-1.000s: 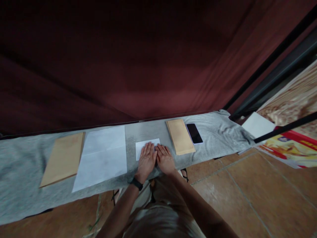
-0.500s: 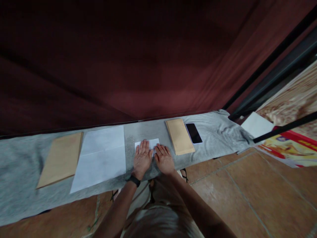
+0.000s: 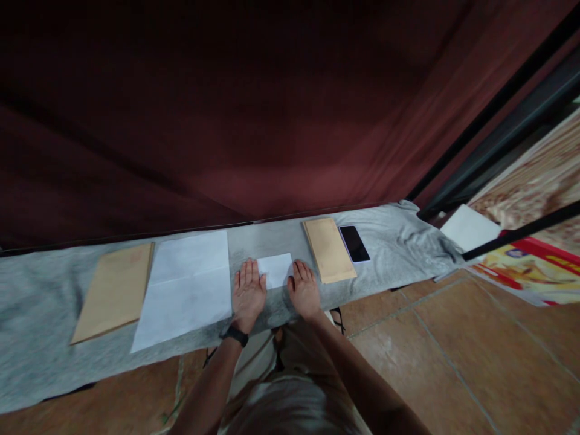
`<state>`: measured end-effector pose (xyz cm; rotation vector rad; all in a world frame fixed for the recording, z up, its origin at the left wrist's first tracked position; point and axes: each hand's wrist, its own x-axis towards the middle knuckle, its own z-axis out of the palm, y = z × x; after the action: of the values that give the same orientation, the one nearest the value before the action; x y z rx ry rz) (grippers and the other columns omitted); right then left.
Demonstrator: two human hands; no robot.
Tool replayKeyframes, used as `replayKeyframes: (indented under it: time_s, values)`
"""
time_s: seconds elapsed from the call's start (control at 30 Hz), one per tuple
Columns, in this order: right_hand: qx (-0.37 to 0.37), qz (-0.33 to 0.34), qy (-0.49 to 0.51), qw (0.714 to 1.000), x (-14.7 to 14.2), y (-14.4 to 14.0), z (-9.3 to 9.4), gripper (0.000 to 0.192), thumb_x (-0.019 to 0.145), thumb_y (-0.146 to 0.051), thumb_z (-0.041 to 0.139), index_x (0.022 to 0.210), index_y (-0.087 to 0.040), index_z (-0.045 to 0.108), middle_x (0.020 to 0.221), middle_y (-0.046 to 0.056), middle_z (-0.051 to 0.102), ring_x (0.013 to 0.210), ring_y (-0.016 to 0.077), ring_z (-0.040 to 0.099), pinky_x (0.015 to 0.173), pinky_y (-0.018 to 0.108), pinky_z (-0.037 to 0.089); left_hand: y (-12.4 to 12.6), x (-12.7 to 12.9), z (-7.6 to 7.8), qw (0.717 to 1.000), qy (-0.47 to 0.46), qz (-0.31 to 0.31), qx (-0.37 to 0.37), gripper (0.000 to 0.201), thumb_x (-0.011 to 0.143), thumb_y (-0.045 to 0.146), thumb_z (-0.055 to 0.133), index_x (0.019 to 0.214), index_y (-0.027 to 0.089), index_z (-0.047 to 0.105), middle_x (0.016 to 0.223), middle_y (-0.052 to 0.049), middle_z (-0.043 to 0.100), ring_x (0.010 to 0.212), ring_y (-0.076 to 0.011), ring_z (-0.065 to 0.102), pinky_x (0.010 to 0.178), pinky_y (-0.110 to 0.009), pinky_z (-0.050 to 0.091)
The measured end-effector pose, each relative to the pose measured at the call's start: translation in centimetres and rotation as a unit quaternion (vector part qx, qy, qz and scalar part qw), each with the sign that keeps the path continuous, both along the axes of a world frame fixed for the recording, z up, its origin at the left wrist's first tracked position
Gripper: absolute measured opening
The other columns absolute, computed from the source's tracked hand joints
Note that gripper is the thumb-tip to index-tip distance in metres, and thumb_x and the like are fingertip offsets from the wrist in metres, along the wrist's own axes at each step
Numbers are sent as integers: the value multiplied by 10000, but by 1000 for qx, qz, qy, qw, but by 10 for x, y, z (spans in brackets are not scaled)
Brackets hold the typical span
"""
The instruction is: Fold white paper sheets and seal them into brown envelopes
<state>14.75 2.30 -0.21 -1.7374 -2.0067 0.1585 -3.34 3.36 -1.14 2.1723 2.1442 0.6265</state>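
Grey cloth [image 3: 267, 237] lies beneath both hands [image 3: 249, 294] [image 3: 304, 291], flat and apart at opposite edges of a small white paper [image 3: 275, 270]

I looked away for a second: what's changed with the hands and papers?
The left hand has moved left, off the middle of the small white paper to its left edge, baring more of it. The right hand has barely shifted, near the paper's right edge. The large white sheet, left brown stack, right brown stack and phone stayed put.

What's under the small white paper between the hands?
The small paper appears to rest on grey cloth, visible around it. Anything directly beneath is covered; the left hand hides the paper's left edge.
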Motion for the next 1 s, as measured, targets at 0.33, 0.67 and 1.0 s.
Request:
replayKeyframes:
  time_s: [0.33, 0.67, 1.0]
  values:
    - [-76, -96, 2, 992, -9, 29, 17, 249, 979, -223, 525, 1160, -166, 686, 1051, 141, 736, 1010, 277, 691, 909, 355, 510, 0, 0, 0, 1000, 1, 6, 12, 644, 1046, 392, 235, 1561, 30, 371, 1619, -214, 382, 1544, -309, 304, 1251, -547, 256]
    - [-106, -94, 178, 974, -4, 40, 3, 117, 873, -168, 604, 947, -211, 684, 892, 59, 766, 847, 210, 738, 744, 281, 544, -2, -2, 2, 1000, -13, -5, 26, 652, 1046, 432, 249, 1538, 37, 416, 1592, -224, 427, 1533, -314, 331, 1241, -551, 282]
    - [-26, -49, 307, 950, -13, 24, 40, 188, 916, -159, 467, 1026, -221, 606, 932, 30, 740, 853, 172, 716, 741, 253, 558, -12, 6, 26, 990, -129, -5, 50, 626, 1052, 471, 299, 1513, 77, 456, 1637, -206, 366, 1550, -323, 286, 1260, -565, 263]
